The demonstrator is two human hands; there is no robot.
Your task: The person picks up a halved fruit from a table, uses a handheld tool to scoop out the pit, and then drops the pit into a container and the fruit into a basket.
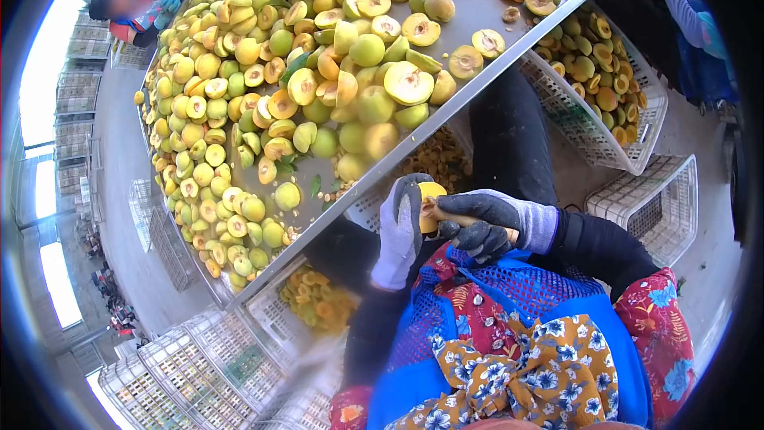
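My left hand (401, 227), in a grey and black glove, holds a yellow fruit half (430, 205) in front of my lap. From the right, my right hand (485, 223) is closed around a tool with a light wooden handle (469, 218). The tool's tip meets the cut face of the fruit, and my fingers partly hide it. Just beyond my hands runs the metal edge (430, 129) of a table heaped with green and yellow fruit (368, 51), many of them halved.
A white crate of halved fruit (597, 84) stands at the right, above an empty-looking crate (649, 207). More cut fruit (317, 300) lies below the table edge. White crates (195, 370) stand lower left. One person (147, 0) is across the table, another (692, 24) at upper right.
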